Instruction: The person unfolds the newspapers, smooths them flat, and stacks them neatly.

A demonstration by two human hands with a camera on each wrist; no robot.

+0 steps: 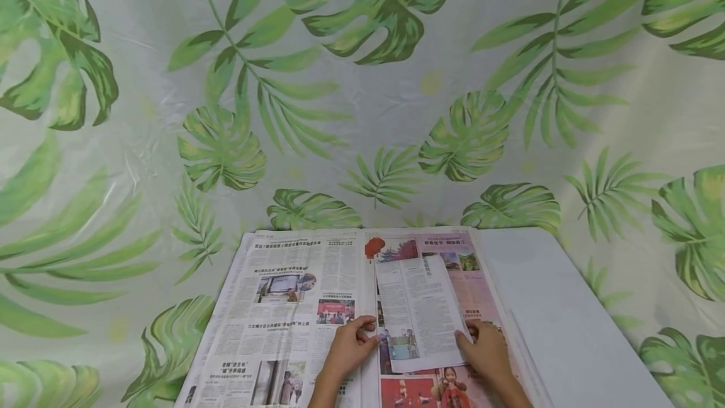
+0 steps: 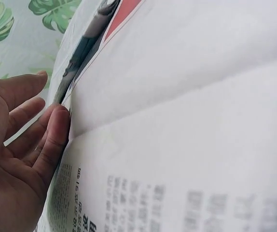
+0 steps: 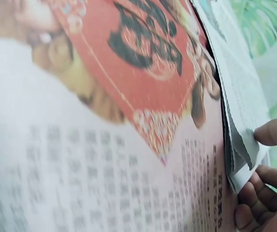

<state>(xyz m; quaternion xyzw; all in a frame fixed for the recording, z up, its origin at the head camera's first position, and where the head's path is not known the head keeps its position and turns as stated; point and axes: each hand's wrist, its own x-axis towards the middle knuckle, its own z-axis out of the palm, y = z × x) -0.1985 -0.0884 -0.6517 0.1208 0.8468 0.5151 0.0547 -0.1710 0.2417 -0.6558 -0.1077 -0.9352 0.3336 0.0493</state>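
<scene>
Sheet (image 1: pixel 433 323) | right hand (image 1: pixel 486 348) pinching its layered edge | left hand (image 1: pixel 350 346) at other side, fingers loosely apart | imo go light, line layers up so nothing creases

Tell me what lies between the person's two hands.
A smaller printed sheet lies between the left hand and the right hand, over the open newspaper; the head view shows it.

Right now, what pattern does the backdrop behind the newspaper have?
The backdrop has green leaves on pale grey; the head view shows it best.
</scene>
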